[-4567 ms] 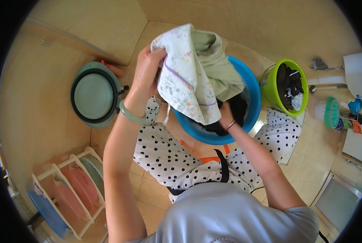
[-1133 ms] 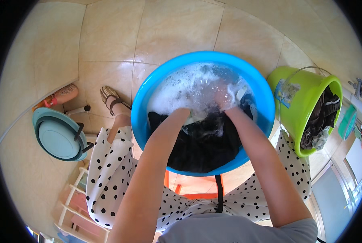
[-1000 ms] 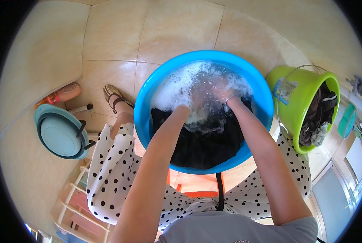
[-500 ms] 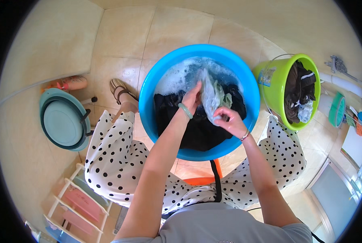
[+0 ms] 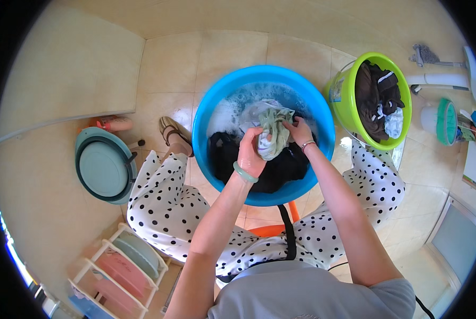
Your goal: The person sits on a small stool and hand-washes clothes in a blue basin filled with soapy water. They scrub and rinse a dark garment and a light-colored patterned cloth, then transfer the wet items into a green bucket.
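- Head view, change: one second ago both hands were down in the suds (image 5: 223, 118); half a second ago the pale cloth (image 5: 273, 133) was up, drawn out lengthwise. Now bunched into a compact wad between the hands.
- Meaning, as I judge it: handling has shifted from under the water to above it, with the cloth gathered in.
- Left hand (image 5: 252, 152): fingers curled round the wad's near left side, firm-looking hold; hidden fingertips can't be read.
- Right hand (image 5: 300, 132): half closed, fingertips apparently pinching the wad's right edge.
- Cloth lies between the hands, over the blue basin (image 5: 199, 141); its far whitish part reaches toward the suds, contact with water unclear.
- Black cloth (image 5: 280, 173) below, in the basin.
- Green bucket (image 5: 346, 101) of dark clothes (image 5: 372, 103) beside the basin, right.
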`<action>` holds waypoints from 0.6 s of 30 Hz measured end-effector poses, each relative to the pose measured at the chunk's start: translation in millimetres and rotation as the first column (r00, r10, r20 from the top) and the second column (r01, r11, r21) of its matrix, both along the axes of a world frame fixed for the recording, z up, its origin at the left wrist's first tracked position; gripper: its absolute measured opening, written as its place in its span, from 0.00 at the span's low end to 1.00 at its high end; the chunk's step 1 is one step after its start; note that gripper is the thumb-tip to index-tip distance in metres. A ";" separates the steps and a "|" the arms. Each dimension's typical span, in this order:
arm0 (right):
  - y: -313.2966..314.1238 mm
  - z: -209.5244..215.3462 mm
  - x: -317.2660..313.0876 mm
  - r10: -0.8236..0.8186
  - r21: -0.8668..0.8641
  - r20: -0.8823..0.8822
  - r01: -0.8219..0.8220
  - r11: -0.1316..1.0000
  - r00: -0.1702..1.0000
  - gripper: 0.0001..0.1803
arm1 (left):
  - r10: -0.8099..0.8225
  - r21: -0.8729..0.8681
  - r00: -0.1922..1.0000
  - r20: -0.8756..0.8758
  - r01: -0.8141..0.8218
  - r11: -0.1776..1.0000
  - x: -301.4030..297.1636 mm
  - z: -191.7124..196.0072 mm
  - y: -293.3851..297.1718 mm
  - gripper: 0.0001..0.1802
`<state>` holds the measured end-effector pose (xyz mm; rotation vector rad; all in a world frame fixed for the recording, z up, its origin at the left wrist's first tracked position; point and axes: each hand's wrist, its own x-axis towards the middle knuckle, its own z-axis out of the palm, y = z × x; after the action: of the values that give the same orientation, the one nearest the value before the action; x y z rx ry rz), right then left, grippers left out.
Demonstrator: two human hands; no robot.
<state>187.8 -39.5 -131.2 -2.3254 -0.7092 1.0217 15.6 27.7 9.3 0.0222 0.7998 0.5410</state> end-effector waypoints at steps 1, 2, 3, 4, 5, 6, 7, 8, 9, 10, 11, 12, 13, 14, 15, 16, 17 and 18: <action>0.5 -3.0 -2.6 -0.016 -0.009 0.054 0.017 1.000 0.998 0.30 | -0.012 0.002 0.997 -0.070 0.012 1.000 -6.4 -7.6 -0.5 0.13; -2.9 -9.8 -2.5 -0.029 -0.064 -0.037 0.026 0.998 0.999 0.28 | -0.027 0.004 0.991 -0.134 0.027 1.000 -12.1 -18.2 -0.7 0.12; -9.0 -18.7 0.8 -0.049 -0.120 -0.120 0.034 0.992 0.992 0.26 | -0.148 0.031 0.977 -0.152 0.154 0.988 -20.6 -38.5 -0.2 0.09; -8.9 -22.3 -1.7 -0.061 -0.171 -0.211 0.024 0.985 0.976 0.24 | -0.255 0.159 0.897 -0.361 0.329 0.931 -29.7 -63.7 -4.4 0.09; -3.7 -8.1 -17.9 -0.011 -0.055 -0.129 0.004 0.998 0.992 0.18 | -0.295 0.228 0.761 -0.578 0.497 0.837 -48.8 -90.5 -10.4 0.10; -4.8 -5.5 -17.5 -0.062 0.051 -0.143 0.070 0.996 0.988 0.17 | -0.299 0.247 0.590 -0.750 0.670 0.700 -51.1 -103.4 -15.0 0.10; -14.6 -7.8 -10.1 -0.123 0.143 -0.152 0.145 0.979 0.981 0.15 | -0.355 0.158 0.436 -0.827 0.786 0.597 -39.9 -98.1 -19.2 0.12; -9.9 6.9 -17.9 -0.153 0.241 -0.188 0.196 0.950 0.970 0.14 | -0.347 0.157 0.382 -0.857 0.834 0.530 -47.7 -104.6 -24.1 0.13; -10.9 24.4 -24.4 -0.193 0.274 -0.299 0.277 0.921 0.935 0.07 | -0.335 0.151 0.328 -0.883 0.876 0.458 -55.9 -110.5 -29.1 0.13; -10.3 41.9 -25.9 -0.138 0.374 -0.336 0.267 0.888 0.932 0.06 | -0.319 0.154 0.284 -0.904 0.913 0.377 -56.6 -115.3 -30.9 0.14; -14.6 53.7 -25.9 -0.089 0.463 -0.363 0.262 0.847 0.927 0.05 | -0.270 0.180 0.307 -0.913 0.895 0.408 -50.6 -108.9 -32.5 0.13; -19.0 65.9 -26.2 -0.035 0.547 -0.385 0.259 0.796 0.922 0.05 | -0.014 0.282 0.313 -0.950 0.875 0.394 -43.9 -102.8 -33.1 0.13; -20.8 88.5 -28.9 0.024 0.566 -0.421 0.241 0.788 0.907 0.05 | 0.175 0.377 0.334 -0.926 0.822 0.427 -39.3 -94.9 -27.9 0.15; -21.1 113.7 -32.7 0.088 0.584 -0.458 0.225 0.780 0.885 0.06 | 0.361 0.470 0.328 -0.873 0.763 0.443 -35.3 -89.3 -19.6 0.17; -23.2 134.9 -37.3 0.153 0.602 -0.494 0.210 0.770 0.856 0.06 | 0.173 0.421 0.400 -0.900 0.695 0.584 -31.4 -83.3 -8.2 0.18; -26.9 153.4 -41.6 0.216 0.626 -0.417 0.106 0.773 0.883 0.06 | -0.009 0.338 0.484 -0.875 0.626 0.703 -26.3 -76.2 6.2 0.19; -31.3 169.6 -46.0 0.280 0.642 -0.339 0.003 0.767 0.898 0.06 | -0.174 0.226 0.569 -0.803 0.563 0.795 -22.2 -70.3 16.1 0.20; -37.5 179.9 -50.4 0.343 0.650 -0.260 -0.099 0.753 0.902 0.06 | -0.259 0.145 0.654 -0.711 0.497 0.855 -18.2 -63.5 19.0 0.21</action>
<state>137.4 -77.1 48.7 -1.4440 -1.0089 1.0735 -2.6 46.7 -54.2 0.7358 1.3677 0.2338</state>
